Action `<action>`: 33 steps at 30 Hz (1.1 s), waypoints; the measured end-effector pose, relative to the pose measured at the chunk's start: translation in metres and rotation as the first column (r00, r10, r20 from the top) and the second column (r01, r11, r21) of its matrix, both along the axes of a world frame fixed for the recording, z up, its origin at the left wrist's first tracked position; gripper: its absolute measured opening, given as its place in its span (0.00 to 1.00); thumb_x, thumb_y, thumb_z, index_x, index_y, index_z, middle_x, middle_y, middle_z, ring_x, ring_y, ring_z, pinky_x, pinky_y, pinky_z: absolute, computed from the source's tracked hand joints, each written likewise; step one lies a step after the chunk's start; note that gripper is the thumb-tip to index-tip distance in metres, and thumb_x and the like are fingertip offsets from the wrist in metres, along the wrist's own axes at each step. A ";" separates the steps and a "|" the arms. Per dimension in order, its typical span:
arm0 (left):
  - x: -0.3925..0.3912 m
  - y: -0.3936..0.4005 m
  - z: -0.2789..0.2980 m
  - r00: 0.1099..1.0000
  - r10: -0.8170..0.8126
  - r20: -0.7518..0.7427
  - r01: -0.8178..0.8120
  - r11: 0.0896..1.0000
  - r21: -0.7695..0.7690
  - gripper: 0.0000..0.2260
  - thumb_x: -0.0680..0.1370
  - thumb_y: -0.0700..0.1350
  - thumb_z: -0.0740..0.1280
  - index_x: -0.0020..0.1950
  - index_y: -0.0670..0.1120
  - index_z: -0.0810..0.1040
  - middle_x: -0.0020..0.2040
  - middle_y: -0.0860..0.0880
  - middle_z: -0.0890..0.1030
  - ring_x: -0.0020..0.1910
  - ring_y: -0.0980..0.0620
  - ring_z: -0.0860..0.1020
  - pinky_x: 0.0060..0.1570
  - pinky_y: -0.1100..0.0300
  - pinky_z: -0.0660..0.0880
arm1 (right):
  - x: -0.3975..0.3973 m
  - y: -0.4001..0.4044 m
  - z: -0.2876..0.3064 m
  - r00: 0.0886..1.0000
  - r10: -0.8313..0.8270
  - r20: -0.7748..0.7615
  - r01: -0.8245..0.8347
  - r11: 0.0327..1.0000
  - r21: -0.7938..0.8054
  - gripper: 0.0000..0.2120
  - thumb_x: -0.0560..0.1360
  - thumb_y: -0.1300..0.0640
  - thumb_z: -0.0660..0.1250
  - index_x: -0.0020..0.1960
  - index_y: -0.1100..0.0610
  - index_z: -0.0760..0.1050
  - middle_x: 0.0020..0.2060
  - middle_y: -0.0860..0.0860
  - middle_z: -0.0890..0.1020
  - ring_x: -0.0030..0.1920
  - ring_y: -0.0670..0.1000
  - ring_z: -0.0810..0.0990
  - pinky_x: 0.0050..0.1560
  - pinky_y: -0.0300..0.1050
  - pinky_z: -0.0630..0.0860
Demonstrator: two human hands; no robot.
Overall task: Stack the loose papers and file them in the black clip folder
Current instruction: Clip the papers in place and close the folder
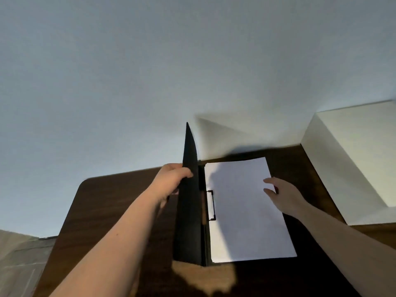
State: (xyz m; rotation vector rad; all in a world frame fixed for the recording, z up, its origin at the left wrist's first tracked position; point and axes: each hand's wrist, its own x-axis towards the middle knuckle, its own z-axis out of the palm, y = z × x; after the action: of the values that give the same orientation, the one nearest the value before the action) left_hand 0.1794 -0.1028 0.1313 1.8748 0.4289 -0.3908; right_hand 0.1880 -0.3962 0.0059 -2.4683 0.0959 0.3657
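Note:
The black clip folder (188,211) lies on the dark wooden table (107,206) with its front cover standing almost upright. My left hand (171,181) grips that cover near its top edge. A neat stack of white papers (246,211) rests on the folder's back panel, with the black clip (211,204) over the stack's left edge. My right hand (280,196) rests flat on the right edge of the papers, fingers spread.
A large white box (353,159) stands on the table at the right, close to the folder. A pale wall (150,71) rises directly behind the table. Light flooring (19,260) shows at lower left beyond the table's rounded corner.

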 end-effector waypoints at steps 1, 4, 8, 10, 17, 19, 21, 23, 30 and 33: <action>0.006 -0.021 -0.002 1.000 -0.025 0.000 0.025 1.000 0.016 0.14 0.72 0.39 0.67 0.26 0.45 0.78 0.26 0.48 0.75 0.24 0.51 0.73 0.26 0.63 0.67 | -0.001 -0.004 0.003 1.000 -0.018 -0.014 0.018 1.000 0.017 0.19 0.78 0.54 0.62 0.68 0.53 0.69 0.70 0.53 0.71 0.70 0.53 0.68 0.69 0.48 0.64; 0.017 -0.084 -0.015 0.988 -0.155 0.019 0.153 0.983 0.101 0.08 0.72 0.43 0.66 0.36 0.40 0.77 0.28 0.46 0.71 0.22 0.51 0.67 0.22 0.64 0.63 | -0.004 -0.018 0.011 0.999 -0.036 -0.039 0.038 0.998 0.043 0.19 0.78 0.55 0.62 0.68 0.54 0.69 0.68 0.52 0.73 0.66 0.53 0.73 0.64 0.45 0.68; 0.020 -0.134 -0.039 0.979 -0.203 -0.013 0.200 0.952 0.232 0.09 0.72 0.48 0.66 0.37 0.43 0.77 0.29 0.50 0.76 0.24 0.55 0.76 0.25 0.64 0.75 | -0.008 -0.024 0.016 0.998 -0.031 -0.049 0.034 0.998 0.059 0.19 0.77 0.55 0.63 0.67 0.55 0.70 0.65 0.52 0.76 0.65 0.52 0.73 0.65 0.47 0.68; 0.021 -0.150 -0.047 0.976 -0.215 -0.047 0.219 0.938 0.268 0.13 0.73 0.55 0.67 0.36 0.46 0.75 0.29 0.51 0.77 0.27 0.55 0.78 0.31 0.62 0.78 | -0.010 -0.026 0.018 0.997 -0.062 -0.037 0.064 0.995 0.074 0.18 0.77 0.55 0.63 0.67 0.55 0.71 0.64 0.53 0.77 0.64 0.51 0.75 0.64 0.47 0.70; 0.015 -0.144 -0.076 0.979 -0.200 -0.030 0.194 0.889 0.415 0.18 0.73 0.62 0.65 0.42 0.47 0.75 0.39 0.50 0.81 0.44 0.47 0.81 0.45 0.55 0.78 | -0.006 -0.048 0.024 0.980 -0.185 0.074 0.164 0.959 0.233 0.15 0.78 0.56 0.62 0.63 0.58 0.74 0.59 0.53 0.80 0.59 0.51 0.78 0.56 0.39 0.69; 0.013 -0.121 -0.089 0.989 -0.129 -0.073 0.148 0.836 0.528 0.17 0.74 0.58 0.65 0.53 0.47 0.77 0.53 0.46 0.80 0.57 0.43 0.78 0.53 0.54 0.74 | -0.006 -0.047 0.021 0.988 -0.136 0.077 0.114 0.963 0.243 0.15 0.77 0.56 0.63 0.63 0.59 0.74 0.58 0.54 0.81 0.58 0.51 0.78 0.56 0.39 0.70; 0.008 -0.096 -0.104 0.981 -0.047 -0.187 0.150 0.795 0.588 0.24 0.75 0.56 0.64 0.66 0.45 0.71 0.65 0.42 0.72 0.65 0.38 0.72 0.62 0.50 0.70 | -0.008 -0.043 0.014 0.997 -0.055 0.055 0.042 0.977 0.208 0.17 0.77 0.56 0.64 0.64 0.58 0.74 0.59 0.54 0.81 0.59 0.51 0.78 0.58 0.40 0.72; 0.001 -0.077 -0.117 0.964 0.039 -0.262 0.131 0.791 0.597 0.26 0.76 0.56 0.63 0.69 0.42 0.67 0.68 0.39 0.69 0.65 0.37 0.71 0.63 0.48 0.70 | -0.012 -0.039 0.003 0.998 0.054 0.018 -0.056 0.989 0.136 0.18 0.76 0.54 0.64 0.66 0.56 0.72 0.62 0.52 0.79 0.61 0.50 0.77 0.61 0.42 0.72; -0.010 -0.082 -0.135 0.980 -0.006 -0.198 0.104 0.865 0.491 0.17 0.79 0.50 0.60 0.56 0.38 0.79 0.59 0.40 0.77 0.55 0.41 0.78 0.58 0.51 0.74 | -0.024 -0.032 -0.032 0.949 0.294 -0.110 -0.297 0.955 -0.008 0.23 0.78 0.51 0.60 0.72 0.54 0.64 0.74 0.50 0.65 0.73 0.49 0.63 0.70 0.44 0.61; -0.004 -0.096 -0.135 0.986 -0.016 -0.165 0.083 0.909 0.409 0.15 0.79 0.48 0.60 0.56 0.39 0.80 0.61 0.42 0.75 0.57 0.42 0.77 0.52 0.57 0.71 | -0.019 -0.041 -0.040 0.946 0.303 -0.114 -0.311 0.949 -0.054 0.24 0.79 0.51 0.58 0.73 0.55 0.60 0.76 0.51 0.59 0.76 0.49 0.55 0.72 0.45 0.58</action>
State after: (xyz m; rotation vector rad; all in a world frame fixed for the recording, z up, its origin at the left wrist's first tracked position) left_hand 0.1754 -0.1985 -0.0041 2.2817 0.6095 -0.5158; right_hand 0.1692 -0.4369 -0.0339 -2.5361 -0.2408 0.6352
